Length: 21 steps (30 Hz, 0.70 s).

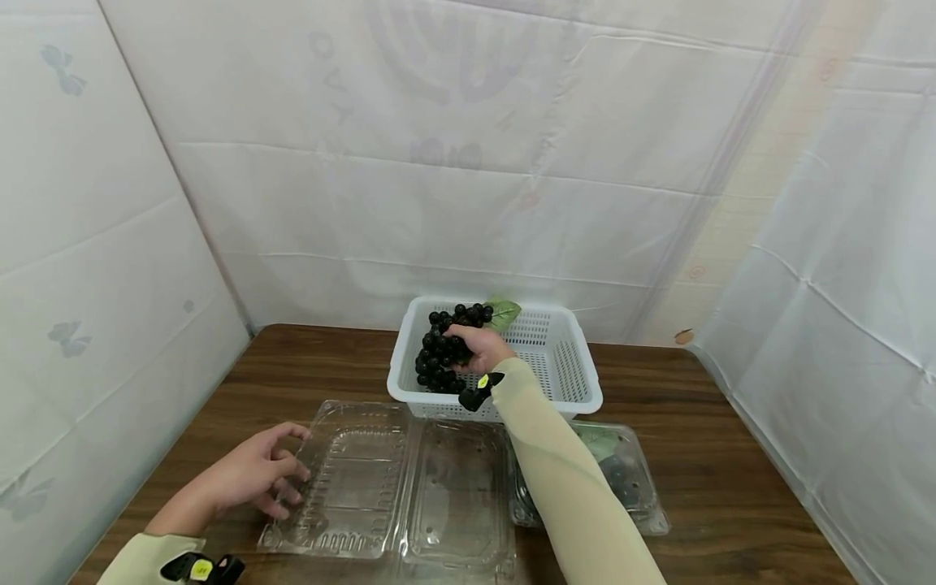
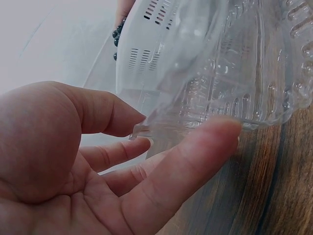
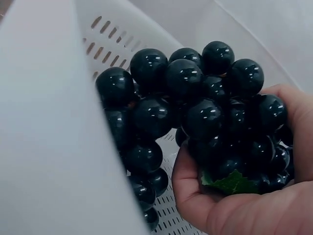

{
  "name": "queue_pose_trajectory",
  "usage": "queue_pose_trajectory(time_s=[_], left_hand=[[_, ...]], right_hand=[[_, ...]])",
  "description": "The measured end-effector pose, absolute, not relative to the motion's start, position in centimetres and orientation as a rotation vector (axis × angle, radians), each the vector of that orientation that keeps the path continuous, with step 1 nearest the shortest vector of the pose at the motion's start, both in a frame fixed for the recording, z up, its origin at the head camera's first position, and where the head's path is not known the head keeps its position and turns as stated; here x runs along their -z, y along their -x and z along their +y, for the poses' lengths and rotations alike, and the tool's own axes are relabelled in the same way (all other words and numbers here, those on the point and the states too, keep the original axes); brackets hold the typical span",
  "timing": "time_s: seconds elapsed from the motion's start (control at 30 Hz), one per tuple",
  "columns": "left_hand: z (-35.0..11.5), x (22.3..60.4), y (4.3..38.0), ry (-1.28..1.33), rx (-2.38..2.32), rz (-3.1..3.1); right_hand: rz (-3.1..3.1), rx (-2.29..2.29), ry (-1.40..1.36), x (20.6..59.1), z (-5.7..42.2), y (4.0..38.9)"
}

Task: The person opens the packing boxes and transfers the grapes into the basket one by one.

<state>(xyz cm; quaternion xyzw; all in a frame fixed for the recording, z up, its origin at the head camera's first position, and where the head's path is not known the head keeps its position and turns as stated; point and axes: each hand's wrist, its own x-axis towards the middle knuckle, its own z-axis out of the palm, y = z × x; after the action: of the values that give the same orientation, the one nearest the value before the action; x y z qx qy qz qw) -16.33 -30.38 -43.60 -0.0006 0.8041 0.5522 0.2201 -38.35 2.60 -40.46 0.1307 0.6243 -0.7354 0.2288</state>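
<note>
Inside the white basket (image 1: 570, 357), my right hand (image 1: 483, 349) grips a bunch of dark grapes (image 1: 439, 353). The right wrist view shows the fingers (image 3: 188, 181) curled round the grapes (image 3: 203, 117), with a bit of green leaf (image 3: 232, 183) by the palm. An opened clear plastic clamshell box (image 1: 358, 479) lies flat in front of the basket. At its left edge is my left hand (image 1: 256, 471), fingers spread and loosely bent. In the left wrist view the thumb (image 2: 122, 115) touches a corner of the clear plastic (image 2: 205, 93).
Right of the opened box stands a closed clear box (image 1: 636, 479) with dark fruit and a green leaf inside, partly hidden by my right sleeve (image 1: 570, 479). A green leaf (image 1: 503, 314) shows at the basket's back. White sheeting (image 1: 468, 203) surrounds the brown wooden table (image 1: 731, 487).
</note>
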Motion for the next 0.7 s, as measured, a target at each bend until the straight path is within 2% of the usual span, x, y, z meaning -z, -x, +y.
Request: queue_pose_trajectory(time_s=[0.7], left_hand=[[-30.06, 43.72, 16.52, 0.018, -1.512, 2.229]], right_hand=[[1.717, 1.811, -0.404, 40.35, 2.67, 38.60]])
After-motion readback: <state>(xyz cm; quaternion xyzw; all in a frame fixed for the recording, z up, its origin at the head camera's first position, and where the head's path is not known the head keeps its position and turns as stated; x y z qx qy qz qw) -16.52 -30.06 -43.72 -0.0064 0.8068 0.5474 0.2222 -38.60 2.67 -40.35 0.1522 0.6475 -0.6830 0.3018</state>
